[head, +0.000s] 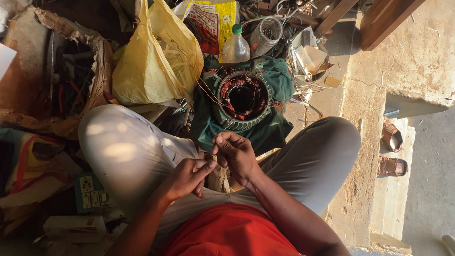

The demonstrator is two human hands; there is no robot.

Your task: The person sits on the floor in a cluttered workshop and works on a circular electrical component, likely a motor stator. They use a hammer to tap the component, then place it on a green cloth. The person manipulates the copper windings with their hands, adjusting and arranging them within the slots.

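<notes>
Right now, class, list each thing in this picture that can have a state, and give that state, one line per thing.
Motor stator: open on top, copper windings exposed, resting on green cloth.
Plastic bottle: upright, green cap on.
Yellow bag: bulging, handles up.
Cardboard box: torn open, tools inside.
Sandals: off, lying on the step.
Left hand: fingers pinched on a thin strand.
Right hand: fingers pinched on the same strand.
</notes>
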